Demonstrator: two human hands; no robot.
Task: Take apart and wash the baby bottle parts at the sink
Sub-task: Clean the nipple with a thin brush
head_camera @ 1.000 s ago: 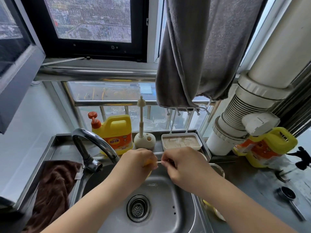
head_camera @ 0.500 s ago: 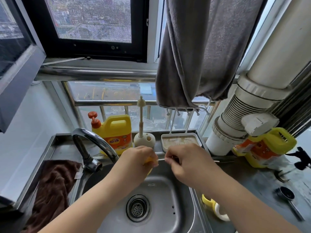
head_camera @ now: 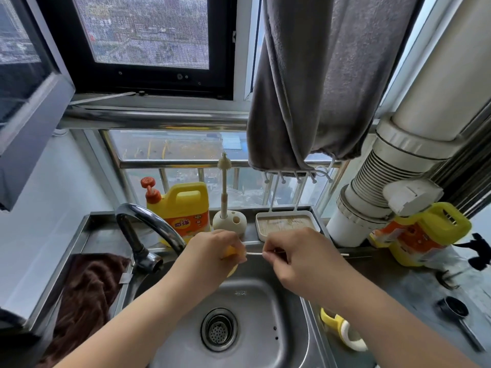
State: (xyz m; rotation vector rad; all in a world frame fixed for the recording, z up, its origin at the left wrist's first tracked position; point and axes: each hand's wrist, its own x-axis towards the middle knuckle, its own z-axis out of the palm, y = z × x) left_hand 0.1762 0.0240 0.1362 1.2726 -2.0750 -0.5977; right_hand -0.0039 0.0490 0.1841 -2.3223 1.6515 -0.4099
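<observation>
Over the steel sink (head_camera: 289,341), my left hand (head_camera: 212,253) grips a small yellow bottle part (head_camera: 230,261), mostly hidden by the fingers. My right hand (head_camera: 297,257) pinches a thin white stick-like brush (head_camera: 253,253) whose left end goes into the yellow part. The stick's other end (head_camera: 344,254) pokes out to the right of that hand. A yellow and white bottle piece (head_camera: 342,332) lies on the counter right of the sink.
The faucet (head_camera: 148,221) arches at the left, with a brown cloth (head_camera: 85,296) beside it. A yellow detergent jug (head_camera: 183,208), a brush in a holder (head_camera: 228,221) and a white tray (head_camera: 287,224) stand on the back ledge. A second jug (head_camera: 422,235) and a metal scoop (head_camera: 457,314) are at right.
My right hand has drawn a little to the right along the stick, so more of the white stick shows between the hands. The view has tilted slightly, baring the yellow and white piece.
</observation>
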